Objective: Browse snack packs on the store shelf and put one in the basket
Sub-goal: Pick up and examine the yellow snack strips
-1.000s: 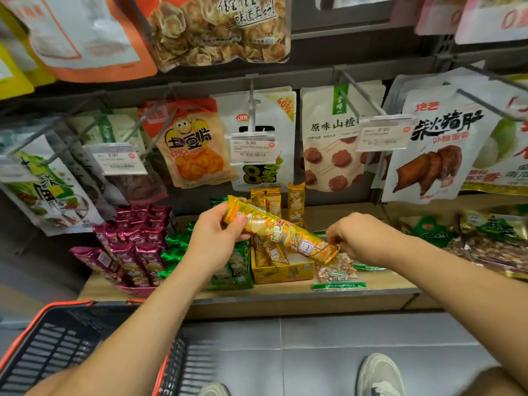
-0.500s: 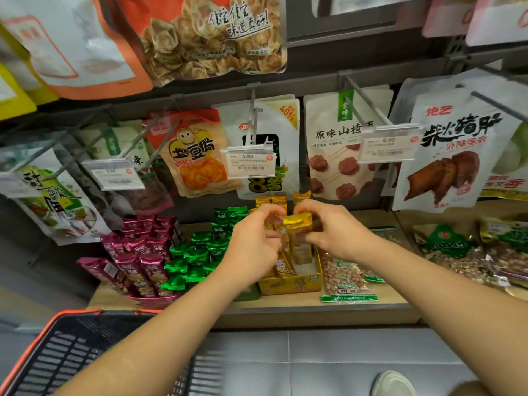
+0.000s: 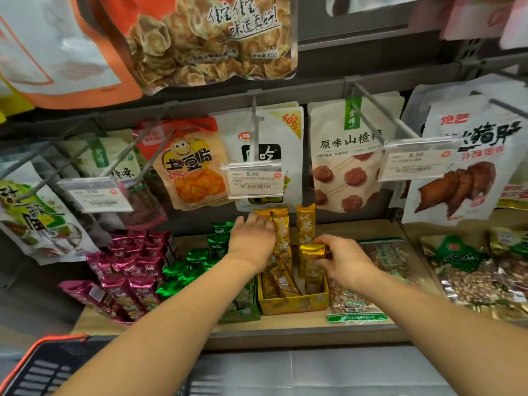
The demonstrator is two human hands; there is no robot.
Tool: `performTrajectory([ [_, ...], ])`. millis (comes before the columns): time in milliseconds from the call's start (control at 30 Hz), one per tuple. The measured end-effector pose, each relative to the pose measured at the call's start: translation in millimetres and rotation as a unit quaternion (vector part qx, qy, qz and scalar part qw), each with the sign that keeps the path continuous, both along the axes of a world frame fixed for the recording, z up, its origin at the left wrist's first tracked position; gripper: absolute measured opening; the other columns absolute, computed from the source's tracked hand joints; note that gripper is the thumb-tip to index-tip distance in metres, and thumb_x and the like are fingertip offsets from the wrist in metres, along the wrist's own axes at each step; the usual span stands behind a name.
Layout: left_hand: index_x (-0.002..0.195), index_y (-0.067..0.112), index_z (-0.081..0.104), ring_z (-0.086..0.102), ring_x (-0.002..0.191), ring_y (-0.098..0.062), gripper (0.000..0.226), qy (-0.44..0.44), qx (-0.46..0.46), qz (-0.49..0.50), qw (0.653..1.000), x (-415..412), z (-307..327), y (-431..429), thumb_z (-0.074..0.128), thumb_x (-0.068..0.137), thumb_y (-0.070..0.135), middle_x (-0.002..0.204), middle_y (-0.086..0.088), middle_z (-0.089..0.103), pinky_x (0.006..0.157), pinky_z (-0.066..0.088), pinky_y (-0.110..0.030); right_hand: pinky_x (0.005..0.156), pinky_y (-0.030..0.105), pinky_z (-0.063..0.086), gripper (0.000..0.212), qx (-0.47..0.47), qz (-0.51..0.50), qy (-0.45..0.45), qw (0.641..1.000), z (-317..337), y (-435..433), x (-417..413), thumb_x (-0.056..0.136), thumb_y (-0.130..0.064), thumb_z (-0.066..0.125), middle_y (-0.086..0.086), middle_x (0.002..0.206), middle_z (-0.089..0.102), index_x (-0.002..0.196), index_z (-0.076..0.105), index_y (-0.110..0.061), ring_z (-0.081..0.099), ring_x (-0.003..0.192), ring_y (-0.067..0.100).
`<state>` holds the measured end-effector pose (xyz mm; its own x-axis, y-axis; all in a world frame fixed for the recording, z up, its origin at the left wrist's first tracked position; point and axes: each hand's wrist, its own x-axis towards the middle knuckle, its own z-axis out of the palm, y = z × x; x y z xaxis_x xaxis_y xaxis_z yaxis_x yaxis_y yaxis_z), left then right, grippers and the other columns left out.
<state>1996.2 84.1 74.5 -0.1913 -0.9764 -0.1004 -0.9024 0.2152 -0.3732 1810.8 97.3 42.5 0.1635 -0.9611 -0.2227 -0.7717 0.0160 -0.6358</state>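
Observation:
A yellow display box [image 3: 294,304] on the low wooden shelf [image 3: 285,327] holds several upright gold snack packs. My right hand [image 3: 345,260] pinches the top of one gold snack pack [image 3: 310,262] that stands in the box. My left hand [image 3: 253,241] lies with fingers spread against the back gold packs [image 3: 281,227], and it holds nothing. The black basket with an orange rim [image 3: 43,364] sits at the bottom left, under my left arm.
Green packs [image 3: 194,267] and magenta packs [image 3: 128,270] fill the shelf left of the box. Peanut bags [image 3: 354,304] lie to its right. Hanging bags and price tags [image 3: 253,181] on metal pegs jut out just above my hands.
The gold pack that both hands held flat above the shelf has been stood upright in the yellow box. My left hand let go and moved up to the back packs.

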Motion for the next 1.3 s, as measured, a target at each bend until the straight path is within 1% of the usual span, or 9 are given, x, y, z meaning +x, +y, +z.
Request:
performTrajectory([
  [133, 0.132, 0.010, 0.048, 0.036, 0.133, -0.030, 0.045, -0.037, 0.034, -0.002, 0.999, -0.6, -7.0, -10.0, 0.058, 0.089, 0.019, 0.137, -0.010, 0.052, 0.112, 0.013, -0.058, 0.085, 0.035, 0.052, 0.039, -0.027, -0.077, -0.019, 0.996, -5.7, -8.5, 0.2, 0.084, -0.020, 0.075, -0.002, 0.099, 0.064, 0.112, 0.050, -0.025, 0.063, 0.096, 0.021],
  [300, 0.114, 0.019, 0.057, 0.048, 0.116, -0.028, 0.029, 0.078, 0.004, -0.042, 0.996, -1.7, -3.0, -10.2, 0.062, 0.085, 0.022, 0.110, -0.004, 0.064, 0.103, 0.024, -0.049, 0.089, 0.028, 0.043, 0.027, -0.053, -0.110, -0.064, 0.990, -8.8, -15.1, -1.9, 0.086, -0.019, 0.073, 0.004, 0.105, 0.066, 0.107, 0.057, -0.018, 0.062, 0.105, 0.024],
  [500, 0.120, 0.023, 0.066, 0.041, 0.121, -0.027, 0.036, 0.239, 0.041, -0.029, 0.970, 2.2, -8.7, 0.3, 0.071, 0.085, 0.026, 0.122, -0.004, 0.051, 0.102, 0.037, -0.037, 0.094, 0.030, 0.045, 0.025, -0.066, -0.113, -0.102, 0.986, -11.1, -18.8, 4.8, 0.086, -0.018, 0.072, 0.003, 0.108, 0.069, 0.109, 0.064, -0.016, 0.063, 0.106, 0.023],
  [667, 0.137, 0.033, 0.048, 0.048, 0.124, -0.026, 0.065, 0.336, 0.071, 0.006, 0.939, 10.1, -10.9, 7.3, 0.071, 0.081, 0.007, 0.138, -0.002, 0.043, 0.103, 0.044, -0.034, 0.098, 0.034, 0.046, 0.030, -0.066, -0.149, -0.119, 0.979, -18.5, -27.4, 7.0, 0.089, -0.017, 0.069, 0.008, 0.113, 0.068, 0.118, 0.061, -0.015, 0.061, 0.112, 0.027],
  [833, 0.134, 0.034, 0.052, 0.046, 0.128, -0.031, 0.054, 0.297, 0.085, 0.008, 0.951, 4.1, -10.6, 6.4, 0.068, 0.087, 0.013, 0.134, -0.005, 0.055, 0.107, 0.041, -0.042, 0.114, 0.039, 0.034, 0.066, -0.004, -0.140, -0.144, 0.980, -22.5, -34.5, 0.0, 0.092, -0.017, 0.065, 0.011, 0.146, 0.049, 0.150, 0.033, -0.012, 0.043, 0.137, 0.026],
  [967, 0.125, 0.033, 0.060, 0.049, 0.125, -0.029, 0.040, 0.247, 0.078, -0.059, 0.964, 2.2, 1.9, 12.7, 0.062, 0.091, 0.014, 0.130, -0.001, 0.060, 0.104, 0.042, -0.042, 0.111, 0.043, 0.037, 0.058, 0.003, -0.126, -0.137, 0.983, -20.4, -31.1, -9.8, 0.095, -0.019, 0.058, 0.010, 0.146, 0.048, 0.148, 0.033, -0.017, 0.045, 0.134, 0.030],
  [1133, 0.130, 0.022, 0.057, 0.051, 0.117, -0.025, 0.048, 0.192, -0.007, -0.222, 0.956, 1.5, 47.0, 33.2, 0.058, 0.086, 0.004, 0.136, 0.003, 0.055, 0.099, 0.040, -0.035, 0.091, 0.038, 0.048, 0.040, -0.095, -0.151, 0.002, 0.984, 8.8, -17.2, -25.7, 0.088, -0.010, 0.059, 0.013, 0.126, 0.059, 0.127, 0.050, -0.015, 0.057, 0.112, 0.032],
  [1233, 0.130, 0.019, 0.056, 0.049, 0.115, -0.026, 0.053, 0.177, -0.049, -0.288, 0.940, -3.5, 67.6, 65.7, 0.059, 0.082, -0.003, 0.134, -0.001, 0.056, 0.095, 0.045, -0.038, 0.090, 0.037, 0.050, 0.031, -0.003, -0.050, -0.042, 0.998, 37.7, -2.2, -20.9, 0.088, -0.012, 0.064, 0.012, 0.120, 0.062, 0.117, 0.055, -0.016, 0.060, 0.105, 0.028],
  [1300, 0.130, 0.014, 0.056, 0.052, 0.111, -0.029, 0.056, 0.194, -0.069, -0.312, 0.928, -3.1, 79.8, 91.8, 0.060, 0.078, -0.007, 0.130, -0.006, 0.059, 0.090, 0.049, -0.042, 0.095, 0.031, 0.048, 0.052, 0.084, 0.102, -0.017, 0.991, 61.1, 13.5, -16.3, 0.085, -0.018, 0.071, 0.003, 0.132, 0.056, 0.132, 0.049, -0.021, 0.058, 0.113, 0.020],
])
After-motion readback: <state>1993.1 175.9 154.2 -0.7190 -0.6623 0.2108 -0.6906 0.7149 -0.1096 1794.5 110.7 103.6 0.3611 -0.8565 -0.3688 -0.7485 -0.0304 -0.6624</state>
